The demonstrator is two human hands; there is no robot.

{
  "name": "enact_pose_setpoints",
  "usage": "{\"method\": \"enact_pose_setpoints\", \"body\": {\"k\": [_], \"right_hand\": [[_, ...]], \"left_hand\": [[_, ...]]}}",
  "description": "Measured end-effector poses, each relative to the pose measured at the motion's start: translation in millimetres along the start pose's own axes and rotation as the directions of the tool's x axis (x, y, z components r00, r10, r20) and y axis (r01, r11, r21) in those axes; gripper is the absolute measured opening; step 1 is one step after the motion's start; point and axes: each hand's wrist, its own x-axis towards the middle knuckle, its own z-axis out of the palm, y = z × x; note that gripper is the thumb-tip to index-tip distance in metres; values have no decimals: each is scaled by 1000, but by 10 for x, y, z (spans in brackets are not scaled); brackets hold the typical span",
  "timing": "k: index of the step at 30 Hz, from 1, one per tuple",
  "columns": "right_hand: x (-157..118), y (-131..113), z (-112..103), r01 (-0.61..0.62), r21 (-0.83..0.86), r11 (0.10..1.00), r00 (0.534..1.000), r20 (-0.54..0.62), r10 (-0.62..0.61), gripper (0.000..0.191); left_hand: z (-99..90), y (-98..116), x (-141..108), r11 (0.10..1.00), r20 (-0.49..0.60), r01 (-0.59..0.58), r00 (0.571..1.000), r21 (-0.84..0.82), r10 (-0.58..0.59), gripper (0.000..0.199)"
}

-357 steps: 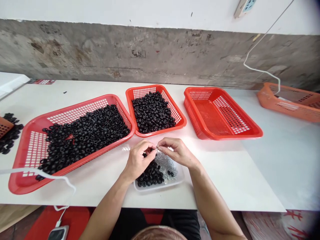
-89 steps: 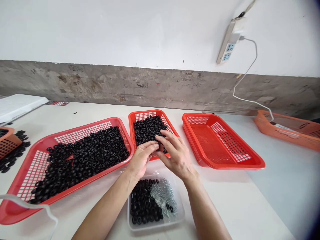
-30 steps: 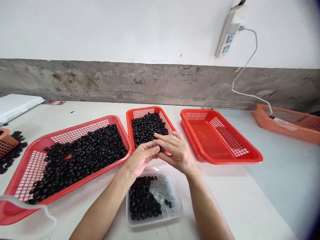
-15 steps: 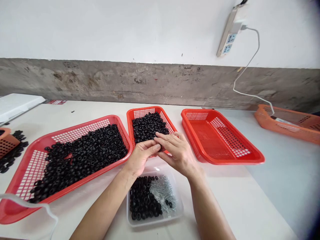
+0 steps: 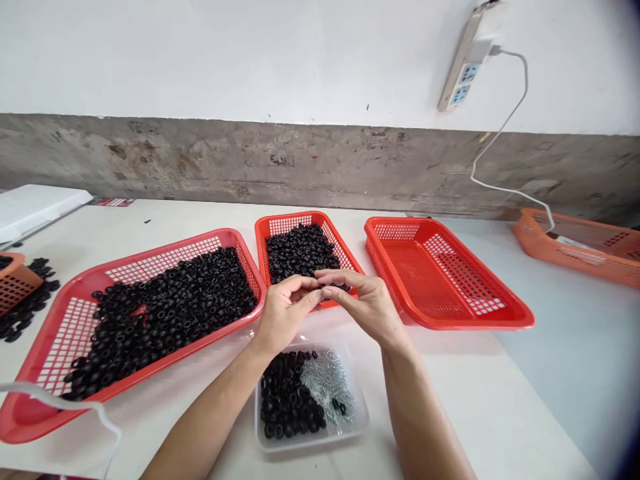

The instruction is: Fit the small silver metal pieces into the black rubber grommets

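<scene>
My left hand (image 5: 286, 312) and my right hand (image 5: 367, 303) meet fingertip to fingertip over the front of the small red basket (image 5: 259, 250). Both are closed, thumbs and fingers pinched together. Whatever sits between the fingertips is mostly covered by them; only something dark shows there. Small black ring-shaped parts (image 5: 300, 250) fill that basket behind my fingers. Below my wrists stands a clear plastic box (image 5: 345, 437), holding more black rings (image 5: 287, 400) on its left and a heap of tiny shiny silvery pieces (image 5: 327, 380) on its right.
A large red basket (image 5: 235, 325) of black rings lies at left. To the right is another red basket (image 5: 435, 267) with nothing visible inside. An orange basket (image 5: 565, 250) sits far right, under a cable from a power strip (image 5: 463, 73). A pale tube (image 5: 55, 400) crosses front left.
My right hand has turned and its fingers have drawn in lower, with both thumbs now meeting. The view has shifted slightly. The baskets and box keep their places.
</scene>
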Motion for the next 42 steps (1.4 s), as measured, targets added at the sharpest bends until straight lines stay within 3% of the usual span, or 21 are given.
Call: {"method": "enact_pose_setpoints", "body": {"k": [2,5,10,17,21,29,42], "right_hand": [[7,17,-1,-50,108,993,998,29,48,14],[7,22,-23,-109,214,971,992,86,92,16],[0,11,-53,-85,207,975,991,120,61,16],[-10,-22,-37,30,-10,1000,999,32,-29,14],[-18,-55,-40,102,-131,986,994,36,-98,14],[-41,-95,-99,130,-173,976,988,106,-112,16],[-18,-77,-106,58,-98,993,998,41,-54,13]], "left_hand": [[4,-9,1,999,0,17,1000,-32,-17,29],[-5,-25,31,977,83,136,989,-162,-124,34],[-35,-18,80,898,207,317,943,-306,-262,39],[-80,-11,66,919,181,259,960,-297,-212,29],[-92,-38,74,901,175,291,953,-322,-246,31],[-69,-12,69,901,182,291,953,-321,-243,33],[-66,-59,79,906,150,283,957,-316,-246,36]]}}
